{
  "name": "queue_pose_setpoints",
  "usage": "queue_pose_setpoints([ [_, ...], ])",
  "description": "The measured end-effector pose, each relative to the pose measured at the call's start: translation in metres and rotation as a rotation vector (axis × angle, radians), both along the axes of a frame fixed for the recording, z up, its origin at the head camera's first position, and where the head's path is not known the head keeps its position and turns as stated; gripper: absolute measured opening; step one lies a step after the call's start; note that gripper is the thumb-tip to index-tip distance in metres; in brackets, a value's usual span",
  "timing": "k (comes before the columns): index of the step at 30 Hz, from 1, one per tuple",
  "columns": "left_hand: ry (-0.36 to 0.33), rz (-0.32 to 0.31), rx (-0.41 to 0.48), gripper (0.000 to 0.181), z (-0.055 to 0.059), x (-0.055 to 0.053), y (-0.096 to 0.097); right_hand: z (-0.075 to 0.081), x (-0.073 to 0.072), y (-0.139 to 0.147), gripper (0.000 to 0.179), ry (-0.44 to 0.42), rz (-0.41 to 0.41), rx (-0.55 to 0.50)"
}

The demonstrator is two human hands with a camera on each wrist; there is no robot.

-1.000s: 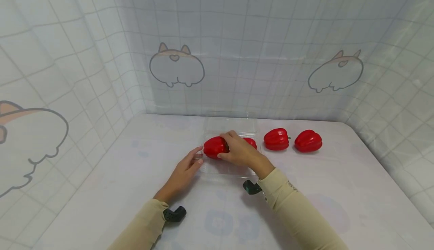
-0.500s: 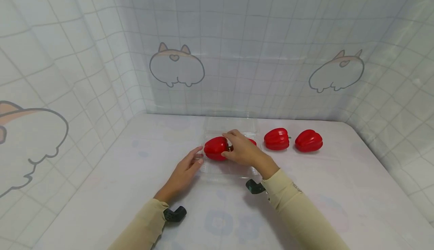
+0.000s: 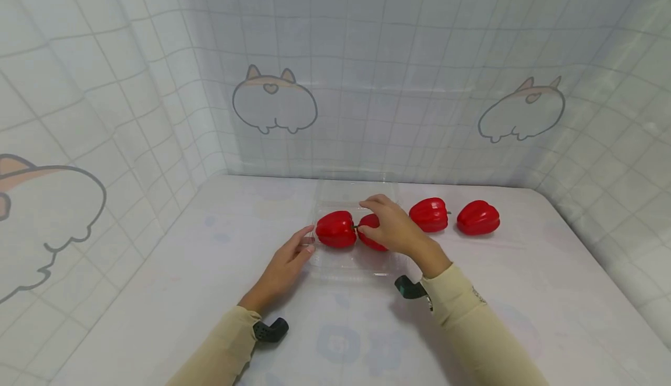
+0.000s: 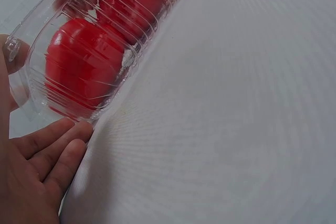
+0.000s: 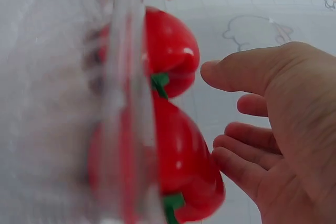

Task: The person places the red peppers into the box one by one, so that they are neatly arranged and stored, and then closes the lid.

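A clear plastic clamshell box (image 3: pixel 343 261) lies on the table with its lid (image 3: pixel 346 191) folded back. Inside sit two red bell peppers: the left pepper (image 3: pixel 335 230) lies on its side, stem to the right. Partly behind my right hand is the second pepper (image 3: pixel 370 221). My left hand (image 3: pixel 285 264) rests against the box's left end, thumb and fingers spread; in the left wrist view its fingers (image 4: pixel 55 153) lie fairly straight beside the wall. My right hand (image 3: pixel 395 229) hovers over the second pepper with loosely bent fingers. Whether it touches that pepper, I cannot tell.
Two more red bell peppers lie right of the box, a nearer one (image 3: pixel 428 215) close to my right hand and a farther one (image 3: pixel 478 218). A white cloth with grid lines (image 3: pixel 346 124) rises behind the table.
My right hand has let go of the left pepper and moved right, over the second one. The left pepper has settled, its stem now visible. The left hand has stayed put.
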State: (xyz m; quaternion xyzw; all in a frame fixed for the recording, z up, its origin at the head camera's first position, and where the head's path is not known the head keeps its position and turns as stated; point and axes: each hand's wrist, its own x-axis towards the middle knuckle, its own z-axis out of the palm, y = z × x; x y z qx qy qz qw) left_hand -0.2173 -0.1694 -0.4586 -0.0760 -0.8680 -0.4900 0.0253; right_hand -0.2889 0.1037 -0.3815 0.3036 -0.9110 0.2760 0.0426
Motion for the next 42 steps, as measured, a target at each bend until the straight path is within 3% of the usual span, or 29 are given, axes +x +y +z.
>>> queue_pose_setpoints([
  [18,-0.004,0.009,-0.001,0.051,-0.002,-0.001,0.000,-0.004,0.001,0.018,0.064,-0.047,-0.039,0.117],
  [42,-0.004,-0.004,0.007,0.052,-0.001,-0.001,0.000,-0.007,-0.003,0.021,0.051,-0.036,0.027,0.078],
])
